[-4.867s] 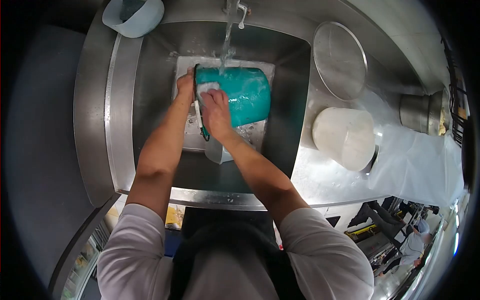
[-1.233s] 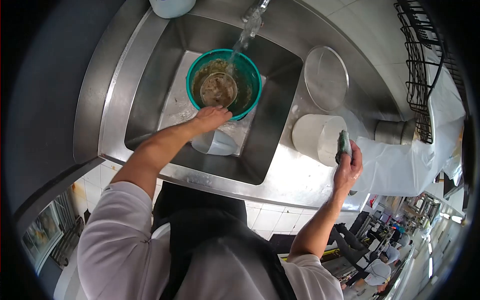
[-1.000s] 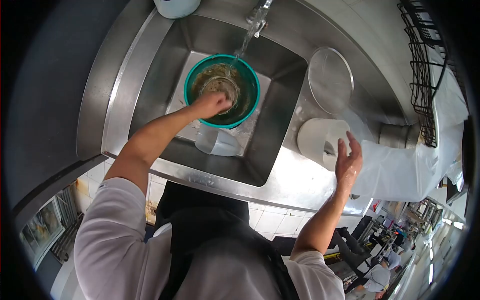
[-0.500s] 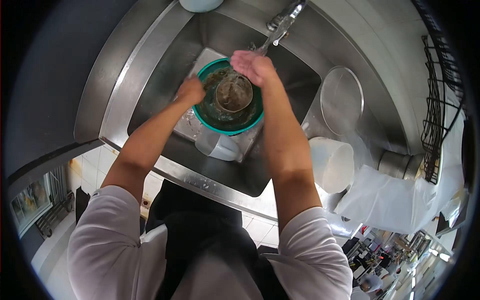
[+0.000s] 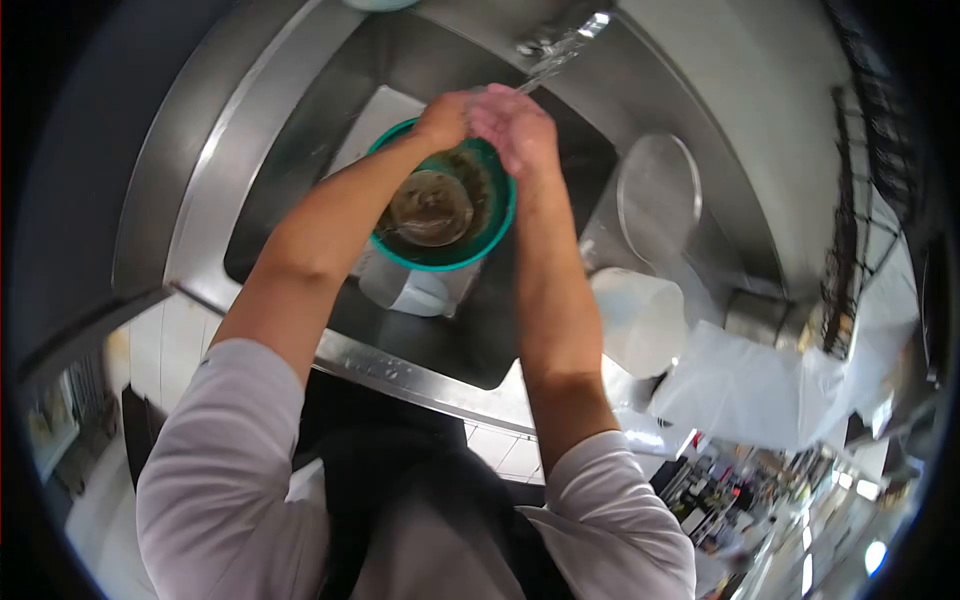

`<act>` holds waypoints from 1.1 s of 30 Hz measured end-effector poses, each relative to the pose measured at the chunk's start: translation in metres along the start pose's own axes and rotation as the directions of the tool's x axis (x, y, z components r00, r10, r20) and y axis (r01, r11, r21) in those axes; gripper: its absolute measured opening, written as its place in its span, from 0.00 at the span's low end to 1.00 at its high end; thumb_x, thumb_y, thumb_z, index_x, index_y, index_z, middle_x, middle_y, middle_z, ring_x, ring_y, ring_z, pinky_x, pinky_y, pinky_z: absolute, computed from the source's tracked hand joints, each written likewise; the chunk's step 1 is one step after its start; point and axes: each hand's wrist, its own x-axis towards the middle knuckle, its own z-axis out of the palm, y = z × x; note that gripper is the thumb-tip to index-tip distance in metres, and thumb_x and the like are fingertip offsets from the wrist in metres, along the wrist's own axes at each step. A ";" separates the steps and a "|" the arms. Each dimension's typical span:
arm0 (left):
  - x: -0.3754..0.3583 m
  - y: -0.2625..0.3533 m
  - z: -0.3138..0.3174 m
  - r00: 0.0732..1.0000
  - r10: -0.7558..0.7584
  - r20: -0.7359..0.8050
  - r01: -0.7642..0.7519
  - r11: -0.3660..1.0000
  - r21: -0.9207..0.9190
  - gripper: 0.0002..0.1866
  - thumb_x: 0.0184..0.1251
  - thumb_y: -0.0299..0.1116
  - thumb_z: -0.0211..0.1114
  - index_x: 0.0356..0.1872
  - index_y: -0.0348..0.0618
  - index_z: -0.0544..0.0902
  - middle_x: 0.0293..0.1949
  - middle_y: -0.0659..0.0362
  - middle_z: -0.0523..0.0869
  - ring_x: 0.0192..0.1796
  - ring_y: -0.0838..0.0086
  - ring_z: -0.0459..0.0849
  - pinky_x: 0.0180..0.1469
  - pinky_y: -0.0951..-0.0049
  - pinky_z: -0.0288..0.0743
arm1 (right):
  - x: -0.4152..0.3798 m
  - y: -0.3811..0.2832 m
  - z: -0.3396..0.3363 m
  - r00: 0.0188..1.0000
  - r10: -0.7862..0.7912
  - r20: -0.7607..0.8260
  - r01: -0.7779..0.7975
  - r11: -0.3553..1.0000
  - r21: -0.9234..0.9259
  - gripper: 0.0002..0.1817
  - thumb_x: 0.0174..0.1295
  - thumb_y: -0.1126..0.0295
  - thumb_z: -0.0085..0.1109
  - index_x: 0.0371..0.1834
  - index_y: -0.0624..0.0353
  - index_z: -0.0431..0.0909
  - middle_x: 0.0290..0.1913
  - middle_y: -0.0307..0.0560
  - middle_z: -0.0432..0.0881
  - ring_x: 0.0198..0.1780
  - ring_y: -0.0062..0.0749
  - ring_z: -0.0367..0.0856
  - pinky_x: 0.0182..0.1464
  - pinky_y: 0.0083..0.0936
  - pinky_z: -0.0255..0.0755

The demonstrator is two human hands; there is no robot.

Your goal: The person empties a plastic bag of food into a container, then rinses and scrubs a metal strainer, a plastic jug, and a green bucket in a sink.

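Under the running faucet (image 5: 575, 42), my right hand (image 5: 515, 125) is open, palm turned up, with water falling on its fingers. My left hand (image 5: 446, 120) meets its fingertips over the far rim of a green basin (image 5: 448, 267); motion blurs the left fingers. Murky brown water fills the basin. In it sits a round bowl-like container (image 5: 432, 208), also full of brownish water, with neither hand touching it. Beside the basin a translucent plastic jug (image 5: 403, 287) lies on its side.
The basin stands on a pale board (image 5: 345, 155) inside a steel sink (image 5: 470, 345). Right of the sink are a white plastic bucket (image 5: 640, 322), a large round clear container (image 5: 660, 195) and plastic sheeting (image 5: 745, 385). A black wire rack (image 5: 845, 220) hangs at the far right.
My left hand has left the basin's left side and moved up and right to meet my right hand under the water. The round container has shifted within the basin. The view has moved slightly.
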 end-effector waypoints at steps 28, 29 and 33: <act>-0.084 -0.043 -0.102 0.934 -0.343 -0.104 0.317 0.926 -0.205 0.11 0.68 0.38 0.60 0.42 0.42 0.82 0.35 0.62 0.85 0.31 0.81 0.81 0.30 0.78 0.75 | -0.170 0.086 -0.063 0.949 0.163 -0.268 -0.124 0.980 0.158 0.20 0.66 0.72 0.46 0.58 0.73 0.67 0.39 0.58 0.81 0.31 0.38 0.84 0.29 0.28 0.82; -0.091 -0.051 -0.106 0.922 -0.371 -0.108 0.338 0.909 -0.243 0.12 0.69 0.39 0.60 0.43 0.42 0.82 0.35 0.62 0.85 0.30 0.81 0.81 0.30 0.77 0.76 | -0.166 0.100 -0.064 0.938 0.229 -0.259 -0.203 0.972 0.121 0.19 0.67 0.70 0.48 0.58 0.70 0.69 0.41 0.56 0.82 0.34 0.39 0.85 0.33 0.27 0.82; -0.115 -0.077 -0.110 0.955 -0.294 -0.032 0.273 0.918 -0.289 0.14 0.68 0.40 0.61 0.45 0.42 0.83 0.35 0.63 0.85 0.30 0.80 0.82 0.32 0.76 0.78 | -0.157 0.101 -0.064 0.865 -0.174 -0.470 -0.239 0.681 -0.692 0.19 0.67 0.63 0.56 0.51 0.69 0.75 0.38 0.50 0.82 0.34 0.34 0.84 0.35 0.27 0.79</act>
